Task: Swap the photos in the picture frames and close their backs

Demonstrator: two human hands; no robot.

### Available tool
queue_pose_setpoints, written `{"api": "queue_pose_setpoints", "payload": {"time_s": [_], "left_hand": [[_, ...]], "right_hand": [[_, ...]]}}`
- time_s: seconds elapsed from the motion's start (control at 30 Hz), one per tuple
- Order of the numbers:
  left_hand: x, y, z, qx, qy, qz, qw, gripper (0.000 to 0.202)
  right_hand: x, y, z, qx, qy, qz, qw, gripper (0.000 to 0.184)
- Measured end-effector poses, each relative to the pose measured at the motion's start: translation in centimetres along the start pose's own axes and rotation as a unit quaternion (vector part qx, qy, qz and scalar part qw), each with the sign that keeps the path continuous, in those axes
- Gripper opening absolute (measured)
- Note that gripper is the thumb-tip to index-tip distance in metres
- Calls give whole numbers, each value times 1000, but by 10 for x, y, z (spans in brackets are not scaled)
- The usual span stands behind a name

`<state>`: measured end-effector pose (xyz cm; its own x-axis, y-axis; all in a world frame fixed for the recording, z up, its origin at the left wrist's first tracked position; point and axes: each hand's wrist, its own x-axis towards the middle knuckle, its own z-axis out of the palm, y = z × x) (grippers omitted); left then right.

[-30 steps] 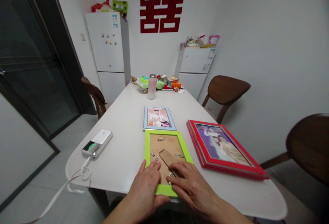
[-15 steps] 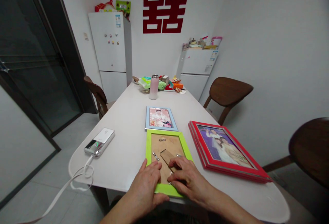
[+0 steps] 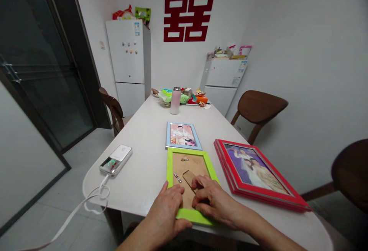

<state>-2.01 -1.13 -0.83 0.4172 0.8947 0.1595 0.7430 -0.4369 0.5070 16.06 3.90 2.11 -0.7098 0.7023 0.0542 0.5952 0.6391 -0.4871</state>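
A lime-green picture frame (image 3: 170, 166) lies face down at the table's near edge, its brown backing board (image 3: 198, 159) showing. Metal clips (image 3: 178, 178) sit on the board at the left, and a small metal hanger (image 3: 184, 159) is near the top. My left hand (image 3: 165, 210) grips the frame's near left corner, fingers over the board and thumb along the near edge. Over the board's lower right, my right hand (image 3: 214, 201) is closed with bent fingertips pressed down beside the stand flap (image 3: 189, 176). Whatever is under those fingertips is hidden.
Beyond lies a light-blue framed photo (image 3: 167, 136). Stacked red frames (image 3: 235, 184) are at right, a power bank (image 3: 116, 161) with white cable (image 3: 71, 216) at left. A pink bottle (image 3: 175, 101) and assorted packets (image 3: 165, 95) stand farther back. Chairs (image 3: 261, 107) flank the table (image 3: 143, 128).
The view has shifted a little, so everything sits slightly lower and farther right. My right fingertips now cover the metal piece that showed beside them; my left hand keeps its place on the frame.
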Motion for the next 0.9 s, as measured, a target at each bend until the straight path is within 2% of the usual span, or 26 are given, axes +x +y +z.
{"api": "queue_pose_setpoints", "payload": {"time_s": [0.13,0.23,0.4,0.63,0.83,0.9], "left_hand": [[0,0,0,-3,-1,-5,1000,48],[0,1,-2,-5,-2,-5,1000,44],[0,2,-3,-13,-3,-4,1000,47],[1,0,-2,-19,-2,-3,1000,45],[0,0,0,-24,-6,-6,1000,47],[-1,0,-1,-24,-8,-9,1000,50]], "right_hand": [[19,-1,4,25,83,37,996,18],[40,0,13,-10,137,65,988,20],[61,-2,25,-88,131,69,985,19],[64,-3,24,-93,93,36,991,18],[78,25,14,-92,166,122,974,21],[85,36,14,-98,173,146,969,21]]}}
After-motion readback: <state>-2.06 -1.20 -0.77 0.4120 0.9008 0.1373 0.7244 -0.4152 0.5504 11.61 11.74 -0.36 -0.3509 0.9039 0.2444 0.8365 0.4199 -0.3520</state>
